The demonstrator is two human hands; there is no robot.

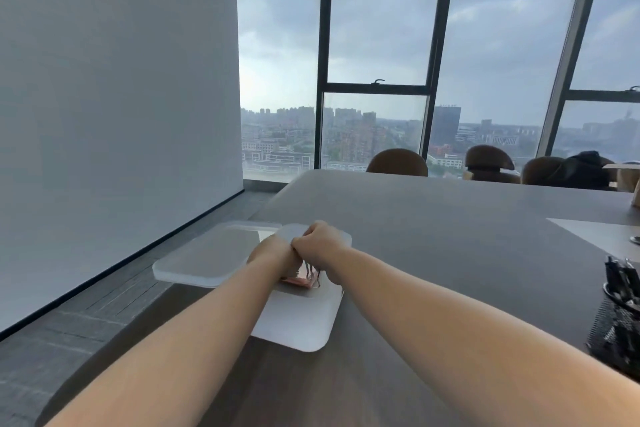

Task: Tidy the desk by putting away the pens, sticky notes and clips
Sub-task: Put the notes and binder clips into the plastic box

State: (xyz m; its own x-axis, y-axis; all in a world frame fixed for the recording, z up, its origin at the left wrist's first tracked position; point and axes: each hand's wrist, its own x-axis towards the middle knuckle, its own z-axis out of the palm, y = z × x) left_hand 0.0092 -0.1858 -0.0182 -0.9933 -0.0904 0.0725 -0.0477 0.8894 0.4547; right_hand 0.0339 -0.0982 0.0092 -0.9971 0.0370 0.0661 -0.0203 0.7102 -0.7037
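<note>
A translucent white box (300, 322) stands open near the left edge of the dark desk (450, 263). Its lid (207, 258) lies just left of it and overhangs the desk edge. Both hands meet above the box. My left hand (272, 253) reaches down into it, with the fingers hidden behind the back of the hand. My right hand (320, 241) is a closed fist touching the left one, and thin metal clips (310, 273) hang directly under it. Pink sticky notes (297, 281) lie inside the box beneath the hands. Dark pens (620, 279) stand in a black mesh holder (614, 333) at the right.
A grey mat (595, 234) lies on the desk at the far right. Brown chairs (397, 163) line the far side of the desk, before tall windows. The floor drops away left of the desk, below a white wall.
</note>
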